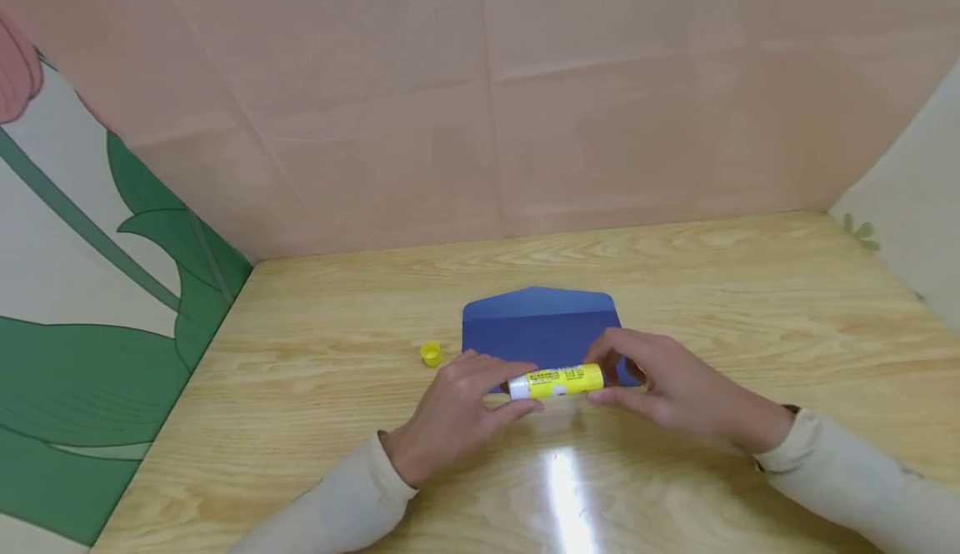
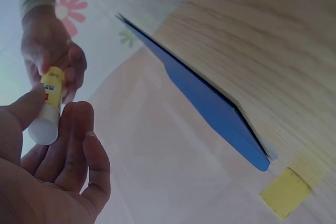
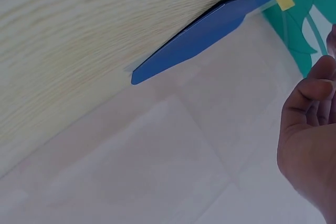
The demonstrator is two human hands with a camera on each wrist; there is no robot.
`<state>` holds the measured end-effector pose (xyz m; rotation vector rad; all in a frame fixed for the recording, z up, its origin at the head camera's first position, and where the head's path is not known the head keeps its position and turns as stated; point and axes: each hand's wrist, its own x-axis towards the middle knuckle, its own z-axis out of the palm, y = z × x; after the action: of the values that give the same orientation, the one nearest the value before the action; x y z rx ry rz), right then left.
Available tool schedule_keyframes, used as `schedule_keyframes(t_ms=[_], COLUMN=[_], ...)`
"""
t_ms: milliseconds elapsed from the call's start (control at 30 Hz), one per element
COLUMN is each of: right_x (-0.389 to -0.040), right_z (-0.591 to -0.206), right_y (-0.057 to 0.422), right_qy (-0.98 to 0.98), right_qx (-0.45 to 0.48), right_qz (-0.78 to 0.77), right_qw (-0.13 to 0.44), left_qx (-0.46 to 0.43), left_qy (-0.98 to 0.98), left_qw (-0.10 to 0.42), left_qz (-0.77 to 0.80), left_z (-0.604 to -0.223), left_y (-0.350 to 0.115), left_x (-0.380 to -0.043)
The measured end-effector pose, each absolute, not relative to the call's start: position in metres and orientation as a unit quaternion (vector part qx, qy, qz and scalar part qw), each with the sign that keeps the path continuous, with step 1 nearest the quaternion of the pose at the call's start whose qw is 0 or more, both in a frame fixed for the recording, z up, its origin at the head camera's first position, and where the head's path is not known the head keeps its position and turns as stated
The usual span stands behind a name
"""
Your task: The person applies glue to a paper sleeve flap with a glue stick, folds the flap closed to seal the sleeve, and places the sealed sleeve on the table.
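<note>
Nearest of all, two pale, plain-looking sleeves are reaching in from the bottom, their cuffs wrinkling at the wrists. The left hand is pinching the white end of a glue stick, thumb on the near side and fingers on the far side. The right hand is clamping the yellow end the same way, so the stick is lying crosswise between the two sets of fingertips, held up off the wood. It's a smooth cylinder, yellow around the body, and its label is carrying dark print too small to read.

Underneath, the table is showing light, wavy wood grain, with a glossy white streak of reflected light gleaming in front of the stick. Just beyond the left hand, a small yellow cap is sitting on the wood, a short round cup shape. Beside it, behind the stick, a blue envelope is lying with its lighter flap spreading away from the person, the flap tapering to rounded corners; the right fingers are covering part of its edge. Farthest back, a pinkish, creased sheet is hanging behind the table.
</note>
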<state>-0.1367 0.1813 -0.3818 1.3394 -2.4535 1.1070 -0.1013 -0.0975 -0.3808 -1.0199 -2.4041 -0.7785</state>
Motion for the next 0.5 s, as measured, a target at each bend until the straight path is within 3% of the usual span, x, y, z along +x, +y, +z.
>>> schedule_keyframes(t_ms=[500], right_x=[-0.1374], right_z=[-0.3848], right_y=[0.1818], right_qy=[-0.827], right_qx=[0.423], right_qz=[0.369], right_qw=[0.035], left_qx=[-0.371], left_qy=[-0.855], left_qw=[0.213], left_qz=[-0.293], left_z=[-0.3813], left_y=[-0.0972], left_x=[-0.1032])
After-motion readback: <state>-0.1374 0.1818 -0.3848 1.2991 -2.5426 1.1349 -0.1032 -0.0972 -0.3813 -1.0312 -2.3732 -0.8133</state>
